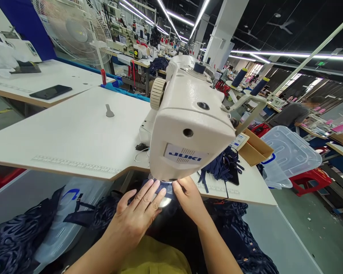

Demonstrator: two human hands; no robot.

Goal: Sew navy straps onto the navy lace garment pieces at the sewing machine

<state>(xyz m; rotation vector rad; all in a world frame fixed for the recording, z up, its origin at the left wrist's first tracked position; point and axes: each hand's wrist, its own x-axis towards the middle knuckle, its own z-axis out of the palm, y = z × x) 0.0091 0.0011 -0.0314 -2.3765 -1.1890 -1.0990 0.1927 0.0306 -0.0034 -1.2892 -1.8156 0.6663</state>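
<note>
A white Juki sewing machine (188, 114) stands on the white table (74, 133), its head right in front of me. Under the head lies dark navy fabric (162, 187). My left hand (137, 215) rests flat on that fabric, fingers stretched out toward the needle area. My right hand (188, 198) is beside it on the right, fingers curled down and pinching the fabric edge just under the machine head. The needle itself is hidden by the head.
More navy lace fabric (17, 236) hangs in a bin at lower left. A pile of navy strips (223, 167), a cardboard box (254, 146) and clear plastic tub (288, 152) sit to the right. A phone (50, 91) and a fan (74, 30) are at the far left. Another person (294, 112) works at right.
</note>
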